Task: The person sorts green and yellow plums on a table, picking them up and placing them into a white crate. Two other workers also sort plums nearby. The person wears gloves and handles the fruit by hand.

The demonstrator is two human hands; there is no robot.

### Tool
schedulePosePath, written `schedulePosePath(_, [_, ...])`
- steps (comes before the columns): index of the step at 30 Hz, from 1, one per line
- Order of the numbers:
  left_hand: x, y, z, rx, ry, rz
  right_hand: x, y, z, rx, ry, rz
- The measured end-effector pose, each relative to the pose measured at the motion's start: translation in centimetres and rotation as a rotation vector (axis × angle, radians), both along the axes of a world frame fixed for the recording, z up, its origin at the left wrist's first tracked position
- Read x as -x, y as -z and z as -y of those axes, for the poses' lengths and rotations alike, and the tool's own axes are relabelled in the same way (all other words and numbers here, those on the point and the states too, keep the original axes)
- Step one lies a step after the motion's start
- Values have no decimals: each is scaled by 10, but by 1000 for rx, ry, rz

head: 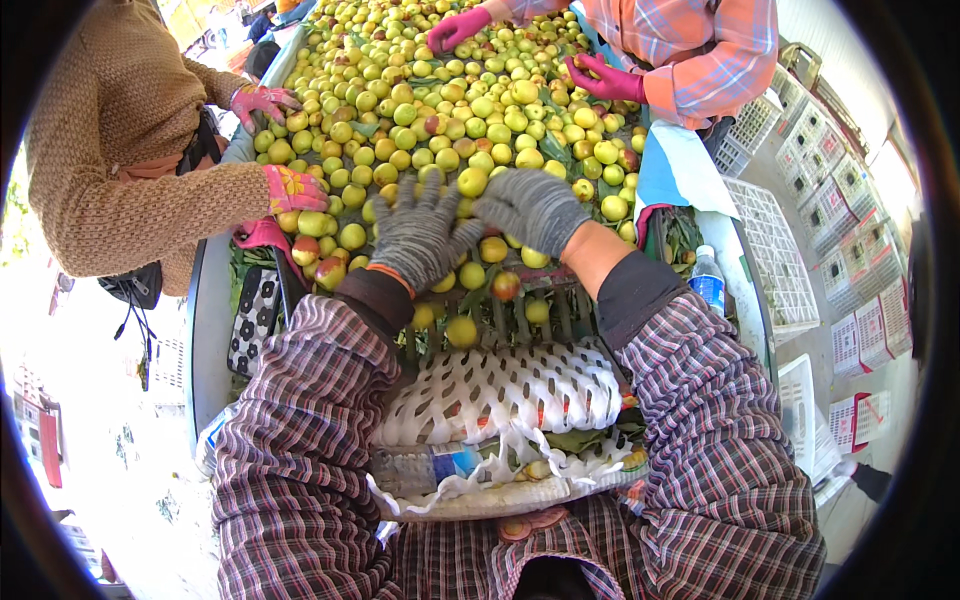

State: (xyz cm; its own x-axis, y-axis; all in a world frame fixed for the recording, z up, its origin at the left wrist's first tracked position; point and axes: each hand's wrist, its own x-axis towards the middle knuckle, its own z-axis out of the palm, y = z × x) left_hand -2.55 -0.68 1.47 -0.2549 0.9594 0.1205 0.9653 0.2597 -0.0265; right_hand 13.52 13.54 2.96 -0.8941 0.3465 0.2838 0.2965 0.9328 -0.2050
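Observation:
Many green-yellow fruits, some with red-brown patches, cover the sorting table; one yellow fruit lies between my hands. My left hand, in a grey striped knit glove, rests palm down on the fruits with its fingers spread. My right hand, gloved alike, is curled over fruits just to the right; whether it grips one is hidden. Nearer to me, a few fruits, among them a yellow-green one, sit on a slatted grate. White foam netting lies at the near end, above a clear plastic bottle.
A co-worker's pink floral-gloved hands touch fruits at the left; another's magenta-gloved hands are at the far right. A black-and-white patterned case lies left of the grate, a water bottle right. Plastic crates stand beyond the right edge.

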Motion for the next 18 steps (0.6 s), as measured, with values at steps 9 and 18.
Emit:
schedulePosePath(9, [-13, 10, -7, -252, 518, 150, 0, 7, -75, -8, 674, 111])
schedulePosePath(18, [53, 4, -30, -380, -5, 94, 65, -16, -71, -81, 605, 247])
